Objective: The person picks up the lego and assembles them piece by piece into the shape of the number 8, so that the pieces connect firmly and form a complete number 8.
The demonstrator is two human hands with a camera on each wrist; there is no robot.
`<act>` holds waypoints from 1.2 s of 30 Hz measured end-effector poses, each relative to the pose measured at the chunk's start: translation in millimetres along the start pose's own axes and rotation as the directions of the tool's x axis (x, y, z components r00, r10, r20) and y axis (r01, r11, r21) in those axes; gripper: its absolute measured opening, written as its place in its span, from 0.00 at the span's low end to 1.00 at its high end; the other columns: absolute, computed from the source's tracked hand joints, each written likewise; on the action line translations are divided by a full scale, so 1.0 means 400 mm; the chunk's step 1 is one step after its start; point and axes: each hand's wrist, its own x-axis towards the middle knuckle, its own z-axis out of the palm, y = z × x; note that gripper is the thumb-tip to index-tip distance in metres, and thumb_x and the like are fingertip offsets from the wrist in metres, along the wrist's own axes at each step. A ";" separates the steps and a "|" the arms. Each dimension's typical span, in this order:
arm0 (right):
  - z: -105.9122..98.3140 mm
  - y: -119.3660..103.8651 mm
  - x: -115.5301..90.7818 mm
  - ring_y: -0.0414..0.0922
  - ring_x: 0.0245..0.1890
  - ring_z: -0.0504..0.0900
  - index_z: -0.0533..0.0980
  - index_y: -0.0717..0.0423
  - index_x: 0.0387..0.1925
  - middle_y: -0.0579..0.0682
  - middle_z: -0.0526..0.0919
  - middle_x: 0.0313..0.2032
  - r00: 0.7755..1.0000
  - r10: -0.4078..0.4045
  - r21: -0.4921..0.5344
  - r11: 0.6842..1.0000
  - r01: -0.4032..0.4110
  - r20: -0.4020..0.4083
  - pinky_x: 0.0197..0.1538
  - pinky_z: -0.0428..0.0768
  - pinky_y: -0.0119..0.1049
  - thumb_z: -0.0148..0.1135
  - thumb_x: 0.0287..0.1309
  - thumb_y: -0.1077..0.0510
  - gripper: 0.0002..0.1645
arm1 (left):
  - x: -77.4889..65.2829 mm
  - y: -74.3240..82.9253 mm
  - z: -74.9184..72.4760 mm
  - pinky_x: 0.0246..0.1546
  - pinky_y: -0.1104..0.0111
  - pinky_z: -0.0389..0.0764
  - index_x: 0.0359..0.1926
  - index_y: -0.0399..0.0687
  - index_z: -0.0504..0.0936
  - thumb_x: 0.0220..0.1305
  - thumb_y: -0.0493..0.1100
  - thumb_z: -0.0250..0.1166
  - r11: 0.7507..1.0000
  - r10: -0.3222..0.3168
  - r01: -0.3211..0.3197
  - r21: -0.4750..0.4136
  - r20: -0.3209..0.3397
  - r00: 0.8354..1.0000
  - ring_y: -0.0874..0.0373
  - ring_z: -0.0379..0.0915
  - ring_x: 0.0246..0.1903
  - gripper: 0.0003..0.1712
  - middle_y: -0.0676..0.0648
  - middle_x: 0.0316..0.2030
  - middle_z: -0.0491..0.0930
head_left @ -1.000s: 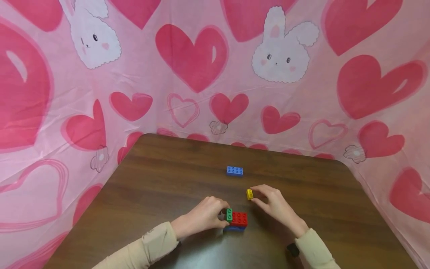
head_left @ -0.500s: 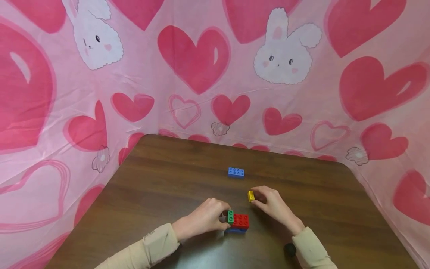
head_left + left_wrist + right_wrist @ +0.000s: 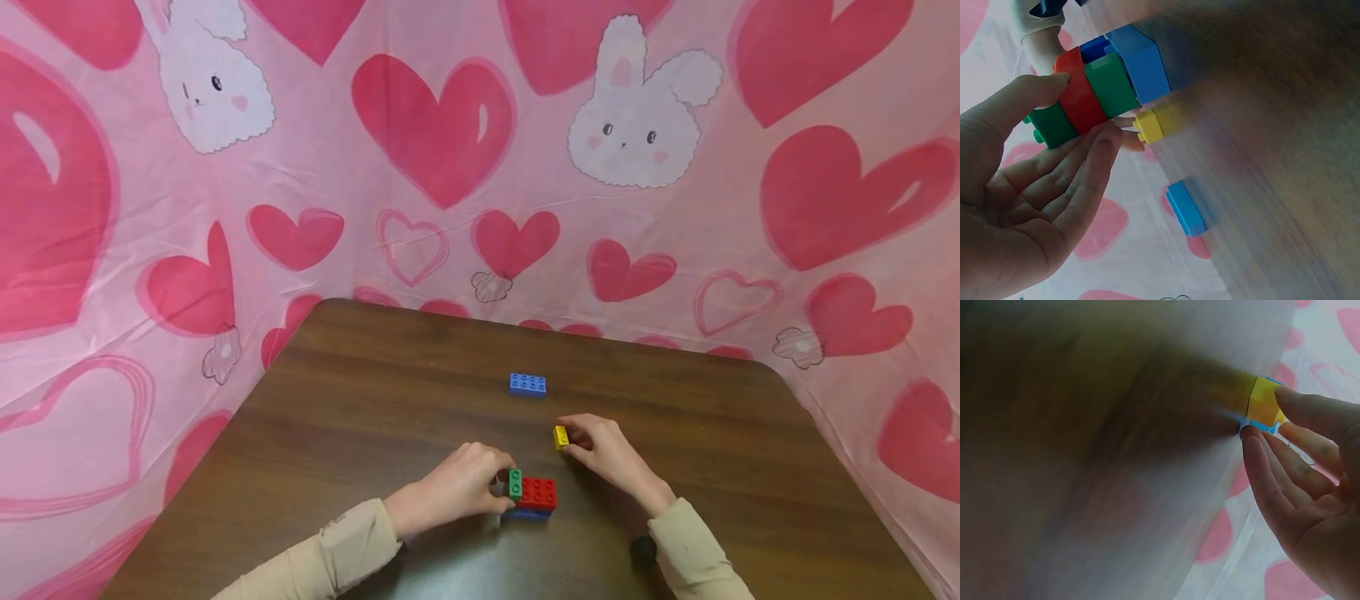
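Observation:
My left hand grips a stack of toy building bricks near the front middle of the table. In the left wrist view the stack has a small green brick at one end, then a red brick, then another green brick beside a blue one, and a larger blue brick at the table. The thumb presses on the red brick; the other fingers lie along its opposite side. My right hand pinches a small yellow brick between thumb and index finger, low at the tabletop.
Farther back on the dark wooden table lies a loose blue brick with studs up. A pink cloth printed with hearts and rabbits hangs behind the table and at both sides.
My right wrist and sleeve have drifted slightly left, while the yellow brick stays almost in place. My left hand keeps its grip on the stack. The head view has shifted a little.

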 end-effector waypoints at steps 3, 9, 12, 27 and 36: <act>-0.002 0.002 0.002 0.46 0.39 0.86 0.78 0.63 0.54 0.59 0.85 0.48 1.000 0.010 -0.001 1.000 -0.010 0.003 0.43 0.86 0.38 0.70 0.56 0.63 0.24 | 0.000 0.000 0.001 0.26 0.83 0.72 0.40 0.45 0.86 0.54 0.45 0.76 1.000 0.008 -0.008 0.010 -0.006 1.000 0.72 0.71 0.24 0.14 0.52 0.30 0.86; -0.005 0.004 0.008 0.46 0.38 0.86 0.79 0.65 0.53 0.59 0.86 0.47 1.000 0.014 -0.021 1.000 -0.014 0.016 0.43 0.86 0.39 0.70 0.56 0.63 0.22 | 0.001 0.001 0.001 0.25 0.83 0.70 0.38 0.44 0.86 0.54 0.45 0.76 0.999 0.032 -0.031 0.023 -0.024 0.999 0.73 0.67 0.23 0.13 0.52 0.28 0.85; -0.005 0.003 0.010 0.45 0.37 0.85 0.79 0.65 0.52 0.59 0.86 0.46 0.999 0.021 -0.030 0.999 -0.020 0.025 0.42 0.86 0.39 0.70 0.55 0.62 0.21 | 0.002 0.001 0.002 0.25 0.83 0.71 0.39 0.44 0.86 0.54 0.45 0.76 0.999 0.034 -0.033 0.032 -0.022 0.999 0.73 0.67 0.23 0.14 0.52 0.29 0.86; -0.005 -0.007 0.004 0.40 0.35 0.83 0.81 0.60 0.48 0.53 0.87 0.41 0.999 0.038 -0.053 0.998 -0.037 0.028 0.41 0.86 0.35 0.72 0.54 0.62 0.18 | 0.000 0.001 0.007 0.23 0.84 0.68 0.36 0.45 0.86 0.52 0.44 0.77 0.997 0.048 -0.046 0.064 -0.044 0.998 0.74 0.65 0.21 0.12 0.53 0.26 0.84; -0.008 -0.016 -0.004 0.40 0.37 0.84 0.81 0.57 0.48 0.51 0.87 0.42 0.998 0.057 -0.026 0.998 -0.056 0.026 0.43 0.86 0.37 0.72 0.54 0.60 0.18 | -0.002 -0.002 0.001 0.25 0.84 0.71 0.38 0.44 0.87 0.53 0.45 0.77 0.999 0.037 -0.036 0.032 -0.027 0.999 0.73 0.68 0.23 0.13 0.51 0.29 0.86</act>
